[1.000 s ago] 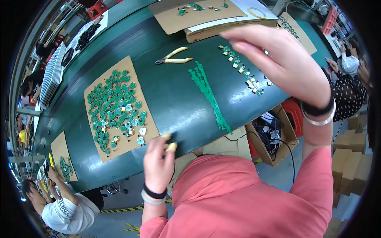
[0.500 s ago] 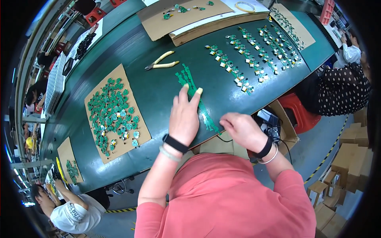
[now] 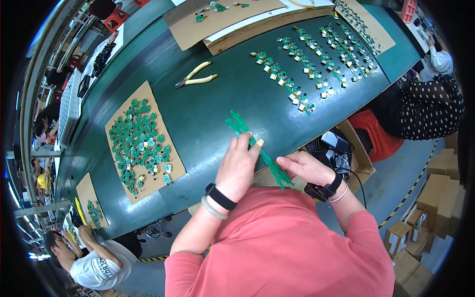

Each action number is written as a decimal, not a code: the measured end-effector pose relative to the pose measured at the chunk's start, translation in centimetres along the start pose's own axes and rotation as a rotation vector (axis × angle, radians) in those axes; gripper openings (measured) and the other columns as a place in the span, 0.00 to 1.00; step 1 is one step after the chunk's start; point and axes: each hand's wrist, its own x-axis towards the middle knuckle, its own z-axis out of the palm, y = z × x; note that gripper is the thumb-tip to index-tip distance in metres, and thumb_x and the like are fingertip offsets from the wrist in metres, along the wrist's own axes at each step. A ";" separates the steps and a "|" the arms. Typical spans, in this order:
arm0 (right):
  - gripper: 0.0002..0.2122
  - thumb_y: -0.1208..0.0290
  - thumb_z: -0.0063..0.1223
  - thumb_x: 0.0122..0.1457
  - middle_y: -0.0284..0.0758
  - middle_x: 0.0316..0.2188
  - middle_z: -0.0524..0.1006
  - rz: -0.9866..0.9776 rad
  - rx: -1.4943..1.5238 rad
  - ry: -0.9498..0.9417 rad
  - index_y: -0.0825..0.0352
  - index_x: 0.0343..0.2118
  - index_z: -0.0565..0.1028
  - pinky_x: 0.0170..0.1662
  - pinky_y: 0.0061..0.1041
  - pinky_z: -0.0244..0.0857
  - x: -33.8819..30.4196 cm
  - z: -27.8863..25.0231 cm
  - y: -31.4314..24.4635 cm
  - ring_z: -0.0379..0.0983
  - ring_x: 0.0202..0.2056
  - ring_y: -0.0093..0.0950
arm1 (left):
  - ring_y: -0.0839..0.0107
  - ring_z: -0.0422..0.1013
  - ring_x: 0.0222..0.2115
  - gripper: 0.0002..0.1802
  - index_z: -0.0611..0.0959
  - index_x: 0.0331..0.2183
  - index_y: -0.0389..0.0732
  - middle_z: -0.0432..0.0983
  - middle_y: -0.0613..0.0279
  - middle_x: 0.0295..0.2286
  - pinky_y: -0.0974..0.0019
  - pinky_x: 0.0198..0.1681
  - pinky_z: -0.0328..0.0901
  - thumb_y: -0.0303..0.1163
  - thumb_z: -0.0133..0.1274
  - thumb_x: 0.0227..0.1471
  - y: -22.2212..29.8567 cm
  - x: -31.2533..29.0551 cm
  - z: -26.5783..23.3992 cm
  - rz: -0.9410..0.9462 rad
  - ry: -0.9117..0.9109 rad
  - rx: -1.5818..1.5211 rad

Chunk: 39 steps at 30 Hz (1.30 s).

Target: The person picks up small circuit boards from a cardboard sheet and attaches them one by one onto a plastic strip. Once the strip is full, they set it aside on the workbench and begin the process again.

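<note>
A bundle of thin green circuit-board strips (image 3: pixel 270 161) lies slantwise between my hands at the near edge of the bench, its lower end over the edge. My left hand (image 3: pixel 239 161) is closed around its upper part, with yellow covers on two fingertips. At the bundle's lower end, my right hand (image 3: pixel 304 167) pinches the strips between thumb and fingers. Beyond them rest cutting pliers (image 3: pixel 196 75) with pale yellow handles. To the left, many small round green boards (image 3: pixel 141 143) cover a cardboard sheet (image 3: pixel 170 171).
Rows of green boards with white and yellow parts (image 3: pixel 292 89) lie at the right. A wood-edged white board (image 3: pixel 267 29) stands at the back. Below the bench edge is a carton (image 3: pixel 362 166) with cables, near a red stool (image 3: pixel 373 136). Co-workers sit at both sides.
Both hands have drawn the strips off the bench surface toward me. My right hand, apart from the bundle before, now grips its lower end.
</note>
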 end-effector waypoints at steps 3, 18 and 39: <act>0.17 0.59 0.44 0.67 0.31 0.25 0.78 0.037 0.158 -0.064 0.70 0.31 0.76 0.30 0.22 0.69 -0.1 0.8 0.0 0.75 0.26 0.21 | 0.53 0.67 0.45 0.17 0.79 0.44 0.36 0.68 0.47 0.47 0.59 0.47 0.67 0.23 0.49 0.50 1.3 -1.1 0.4 0.004 -0.007 -0.014; 0.08 0.69 0.48 0.64 0.38 0.19 0.72 -0.232 -0.723 1.208 0.70 0.35 0.73 0.27 0.27 0.64 -4.3 -14.0 -1.3 0.70 0.22 0.25 | 0.52 0.69 0.42 0.18 0.76 0.45 0.32 0.67 0.46 0.44 0.61 0.43 0.67 0.19 0.54 0.49 -0.5 -1.8 0.8 -0.216 0.201 -0.426; 0.18 0.59 0.54 0.57 0.53 0.37 0.76 0.071 -0.877 1.353 0.74 0.38 0.73 0.43 0.41 0.66 1.0 -36.1 -2.1 0.73 0.41 0.49 | 0.59 0.68 0.39 0.16 0.79 0.41 0.31 0.68 0.50 0.41 0.65 0.42 0.65 0.15 0.51 0.45 0.0 -0.2 1.6 -0.291 0.205 -0.418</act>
